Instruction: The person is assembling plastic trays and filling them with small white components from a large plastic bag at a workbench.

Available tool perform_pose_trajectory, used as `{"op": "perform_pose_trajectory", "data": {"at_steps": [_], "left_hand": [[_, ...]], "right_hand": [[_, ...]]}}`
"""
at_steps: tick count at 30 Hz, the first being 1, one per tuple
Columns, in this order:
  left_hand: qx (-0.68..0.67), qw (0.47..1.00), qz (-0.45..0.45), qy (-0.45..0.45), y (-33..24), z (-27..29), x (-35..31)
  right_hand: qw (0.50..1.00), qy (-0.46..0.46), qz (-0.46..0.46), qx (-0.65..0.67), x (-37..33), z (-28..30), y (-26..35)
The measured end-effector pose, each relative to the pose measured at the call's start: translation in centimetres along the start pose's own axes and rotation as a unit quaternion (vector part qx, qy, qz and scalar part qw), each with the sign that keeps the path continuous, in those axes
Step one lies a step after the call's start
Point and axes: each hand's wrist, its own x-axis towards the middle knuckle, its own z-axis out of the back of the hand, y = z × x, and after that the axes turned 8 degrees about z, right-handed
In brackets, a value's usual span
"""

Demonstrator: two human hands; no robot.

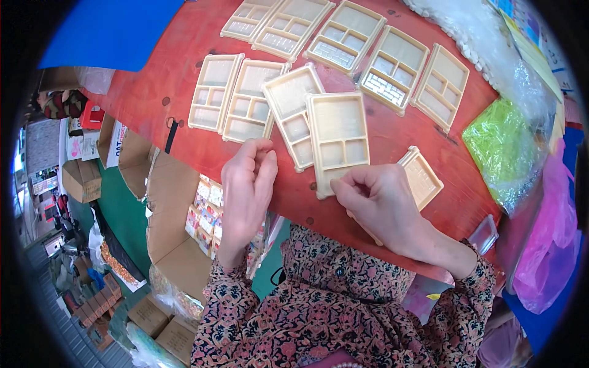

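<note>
Several beige compartment trays lie on the red table. One tray (338, 116) lies closest to my hands, overlapping a slanted tray (291, 92) on its left. My right hand (383, 199) is closed, its fingers curled over that nearest tray's near right corner. The thumb lies across the bottom compartment; what is between the fingers is hidden. Partly under this hand lies another tray (421, 176). My left hand (248, 184) is closed too, thumb and fingers together, just below the near edge of a left-hand tray (248, 101). Whether it holds something small cannot be seen.
More trays (396, 67) stand along the far side, some with small pieces in a compartment. At the right are a green plastic packet (500, 153) and a pink plastic bag (543, 245). An open cardboard box (178, 227) with small colourful packets stands left, below the table edge.
</note>
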Motion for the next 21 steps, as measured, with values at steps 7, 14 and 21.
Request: {"op": "perform_pose_trajectory", "data": {"at_steps": [7,14,21], "left_hand": [[0.217,0.917,-0.320,-0.097,-0.1,-1.2,0.4],[0.197,0.935,-0.293,-0.033,0.7,-2.1,0.3],[0.238,0.908,-0.343,-0.034,0.8,-1.1,1.5]], "right_hand": [[0.899,-0.007,0.272,-0.344,0.5,0.7,-1.4],[0.894,0.051,0.250,-0.367,-0.7,0.8,-2.3],[0.896,0.064,0.248,-0.361,-0.8,1.2,-1.8]]}}
